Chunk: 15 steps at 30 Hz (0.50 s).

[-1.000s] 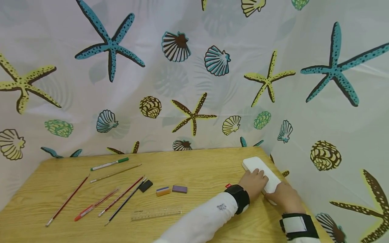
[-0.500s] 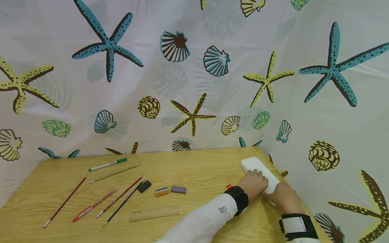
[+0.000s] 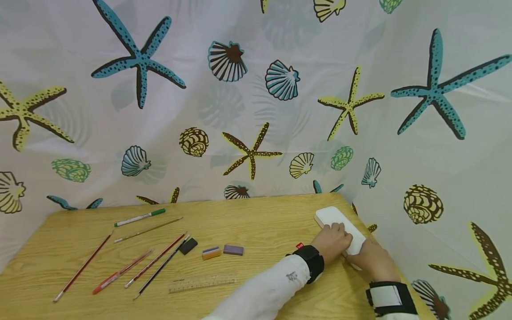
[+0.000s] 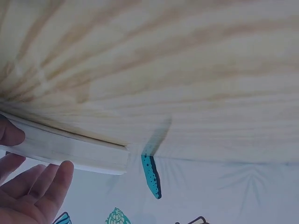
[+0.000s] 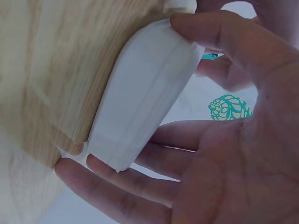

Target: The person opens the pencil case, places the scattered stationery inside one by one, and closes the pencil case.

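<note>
A long white case [image 3: 334, 216] with rounded corners lies at the table's right edge, its lid down. My left hand [image 3: 332, 243] holds it from the left with bent fingers over the top. At its near end, my right hand [image 3: 375, 260] grips it, covering that corner. The right wrist view has the thumb on one side of the white case [image 5: 140, 88] and the fingers on the other. In the left wrist view, thumb and fingers lie along the side of the case [image 4: 70, 151]. The inside of the case is hidden.
On the wooden table [image 3: 272, 222] lie a green-capped marker [image 3: 140, 218], several pencils, a red pen [image 3: 120, 272], a black eraser [image 3: 188, 246], an orange-and-blue block [image 3: 211, 253], a purple block [image 3: 233, 250] and a clear ruler [image 3: 202, 283]. A patterned curtain [image 3: 256, 106] stands behind and to the right.
The head view has turned slightly to the right, so everything sits a little further left. Both hands stay on the white case with no clear movement.
</note>
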{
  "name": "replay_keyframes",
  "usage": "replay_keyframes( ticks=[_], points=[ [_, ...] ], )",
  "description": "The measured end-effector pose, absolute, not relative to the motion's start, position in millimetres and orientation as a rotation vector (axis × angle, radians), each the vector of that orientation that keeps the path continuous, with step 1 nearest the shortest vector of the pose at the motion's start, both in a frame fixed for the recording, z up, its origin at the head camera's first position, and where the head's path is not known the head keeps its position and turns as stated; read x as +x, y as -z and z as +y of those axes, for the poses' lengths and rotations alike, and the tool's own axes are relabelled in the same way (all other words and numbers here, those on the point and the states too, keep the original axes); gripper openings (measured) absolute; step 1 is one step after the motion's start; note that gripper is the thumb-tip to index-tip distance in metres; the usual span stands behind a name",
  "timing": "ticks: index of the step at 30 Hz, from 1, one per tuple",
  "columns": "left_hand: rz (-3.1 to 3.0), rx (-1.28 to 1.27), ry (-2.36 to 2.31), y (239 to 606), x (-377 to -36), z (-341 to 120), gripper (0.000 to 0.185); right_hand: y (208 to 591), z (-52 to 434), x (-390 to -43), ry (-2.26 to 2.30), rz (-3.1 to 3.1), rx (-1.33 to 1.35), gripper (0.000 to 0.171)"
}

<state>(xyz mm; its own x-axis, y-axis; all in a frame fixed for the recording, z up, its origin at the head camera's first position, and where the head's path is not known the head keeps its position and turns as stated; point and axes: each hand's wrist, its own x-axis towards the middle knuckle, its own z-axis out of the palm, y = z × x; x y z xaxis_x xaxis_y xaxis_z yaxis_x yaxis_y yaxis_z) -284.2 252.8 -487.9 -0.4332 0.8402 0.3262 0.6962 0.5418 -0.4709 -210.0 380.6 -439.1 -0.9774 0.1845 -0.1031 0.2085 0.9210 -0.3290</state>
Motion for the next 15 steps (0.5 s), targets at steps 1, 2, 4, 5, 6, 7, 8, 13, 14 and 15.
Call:
replay_keyframes(
  ticks=[1, 2, 4, 5, 6, 7, 8, 13, 14, 15],
  points=[
    [-2.262, -1.229, -0.356, 489.5, -284.8, 254.0, 0.019, 439.4, 381.0, -210.2, 0.527, 3.008, 0.306, 0.069],
    [-2.271, -1.220, -0.347, 490.8, -285.3, 255.1, 0.019, 439.7, 381.2, -210.4, 0.522, 3.007, 0.301, 0.068],
    [-2.287, -1.207, -0.335, 493.0, -285.6, 256.9, 0.018, 440.1, 381.6, -211.2, 0.521, 3.005, 0.289, 0.067],
    [-2.290, -1.203, -0.338, 493.7, -285.5, 257.8, 0.016, 440.4, 381.9, -211.2, 0.521, 3.004, 0.287, 0.067],
    [-2.293, -1.198, -0.340, 494.2, -285.6, 258.5, 0.015, 440.6, 382.0, -211.4, 0.518, 3.004, 0.290, 0.068],
    [-2.294, -1.194, -0.344, 494.2, -285.3, 259.0, 0.014, 441.0, 382.3, -211.6, 0.513, 3.002, 0.295, 0.069],
    [-2.297, -1.192, -0.343, 493.8, -284.8, 259.3, 0.014, 441.1, 382.4, -212.0, 0.501, 3.006, 0.292, 0.069],
    [-2.309, -1.195, -0.334, 491.0, -283.6, 260.4, 0.016, 441.3, 383.3, -213.1, 0.433, 2.995, 0.314, 0.074],
    [-2.306, -1.193, -0.340, 490.1, -283.2, 260.6, 0.017, 441.3, 383.7, -213.2, 0.426, 2.993, 0.318, 0.074],
    [-2.300, -1.189, -0.351, 489.2, -282.7, 260.7, 0.017, 441.2, 384.3, -213.1, 0.428, 2.991, 0.325, 0.074]
  ],
)
